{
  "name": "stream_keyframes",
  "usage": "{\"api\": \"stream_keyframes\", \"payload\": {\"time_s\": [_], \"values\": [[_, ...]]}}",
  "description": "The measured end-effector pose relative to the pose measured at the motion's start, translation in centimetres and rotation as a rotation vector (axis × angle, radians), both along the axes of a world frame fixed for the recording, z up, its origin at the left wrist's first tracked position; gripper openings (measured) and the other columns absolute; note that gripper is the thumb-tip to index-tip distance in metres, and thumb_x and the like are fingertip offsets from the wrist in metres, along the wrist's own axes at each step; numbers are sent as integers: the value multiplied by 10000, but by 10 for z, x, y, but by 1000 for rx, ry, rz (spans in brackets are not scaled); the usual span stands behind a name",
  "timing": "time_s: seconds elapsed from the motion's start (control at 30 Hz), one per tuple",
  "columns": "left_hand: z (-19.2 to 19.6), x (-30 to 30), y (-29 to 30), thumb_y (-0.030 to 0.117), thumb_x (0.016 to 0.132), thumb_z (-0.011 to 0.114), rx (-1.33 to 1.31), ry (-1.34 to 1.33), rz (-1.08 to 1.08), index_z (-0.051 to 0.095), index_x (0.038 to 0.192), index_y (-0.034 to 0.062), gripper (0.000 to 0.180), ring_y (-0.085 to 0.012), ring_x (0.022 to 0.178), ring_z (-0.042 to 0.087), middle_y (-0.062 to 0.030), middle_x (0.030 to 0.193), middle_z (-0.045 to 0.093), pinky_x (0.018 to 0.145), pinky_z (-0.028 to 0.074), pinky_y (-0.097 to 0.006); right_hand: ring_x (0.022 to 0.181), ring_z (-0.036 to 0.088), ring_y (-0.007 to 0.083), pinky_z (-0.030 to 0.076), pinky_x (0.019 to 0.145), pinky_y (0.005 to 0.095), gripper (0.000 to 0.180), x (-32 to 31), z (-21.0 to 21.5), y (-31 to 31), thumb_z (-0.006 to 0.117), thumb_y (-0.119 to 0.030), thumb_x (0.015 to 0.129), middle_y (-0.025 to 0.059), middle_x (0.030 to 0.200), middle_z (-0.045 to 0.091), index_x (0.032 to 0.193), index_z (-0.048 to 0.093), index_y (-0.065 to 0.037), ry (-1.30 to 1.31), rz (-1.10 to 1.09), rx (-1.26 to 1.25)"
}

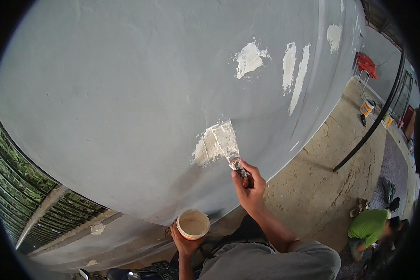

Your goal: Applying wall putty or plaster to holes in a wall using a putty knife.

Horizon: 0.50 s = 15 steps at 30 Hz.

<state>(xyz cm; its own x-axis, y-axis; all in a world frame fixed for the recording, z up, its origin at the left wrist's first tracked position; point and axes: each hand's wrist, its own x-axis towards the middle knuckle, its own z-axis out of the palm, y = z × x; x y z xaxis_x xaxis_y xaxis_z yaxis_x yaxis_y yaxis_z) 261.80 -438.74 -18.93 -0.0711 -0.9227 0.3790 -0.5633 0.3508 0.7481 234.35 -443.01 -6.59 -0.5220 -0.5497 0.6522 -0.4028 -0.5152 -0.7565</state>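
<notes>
My right hand point(252, 189) is closed around the handle of a putty knife point(226, 140), whose wide blade, smeared with off-white putty, lies against the grey wall point(126, 93). Beside and under the blade is a patch of wet-looking putty point(204, 150). My left hand point(184, 240) grips a small round tub point(193, 225) with a white rim and an orange side, held low near the wall. Pale filler coats the inside of the tub. The fingers at the far side of the tub are partly hidden.
More white putty patches point(249, 59) mark the wall to the upper right. A black pole point(373, 133) slants over the concrete floor point(312, 186). At the lower right crouches a person in a green shirt point(368, 227). Buckets point(367, 108) stand far right; a metal grille point(18, 172) is at left.
</notes>
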Motion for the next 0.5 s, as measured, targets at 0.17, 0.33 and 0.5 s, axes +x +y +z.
{"api": "stream_keyframes", "payload": {"time_s": [0.17, 0.33, 0.5], "values": [[-4, 1, 3, 332, 487, 1006, -23, -22, -2, 483, 1383, 41, 1077, -361, 1181, 580, -154, 1261, 561, 1010, 471, -498, 635, 520, 48, 447, 550, 224, 351, 5, -46, 16, 768, -41, 919, 88, 939, 732, 1248, 654, -3, 34, -18, 130], [-11, 4, 0, 359, 493, 1008, -25, -49, 6, 478, 1387, 38, 1087, -359, 1188, 573, -155, 1269, 553, 1015, 468, -496, 772, 706, 195, 537, 634, 297, 354, 6, -106, 38, 776, -62, 908, 170, 1000, 742, 1233, 652, 5, 73, -38, 232], [-8, 4, -3, 369, 486, 1011, -38, -66, 8, 472, 1395, 36, 1108, -359, 1191, 572, -157, 1276, 549, 1016, 471, -493, 605, 538, 98, 457, 558, 254, 370, 1, -102, 53, 778, -60, 906, 102, 908, 707, 1253, 665, 0, 121, -38, 269]]}}
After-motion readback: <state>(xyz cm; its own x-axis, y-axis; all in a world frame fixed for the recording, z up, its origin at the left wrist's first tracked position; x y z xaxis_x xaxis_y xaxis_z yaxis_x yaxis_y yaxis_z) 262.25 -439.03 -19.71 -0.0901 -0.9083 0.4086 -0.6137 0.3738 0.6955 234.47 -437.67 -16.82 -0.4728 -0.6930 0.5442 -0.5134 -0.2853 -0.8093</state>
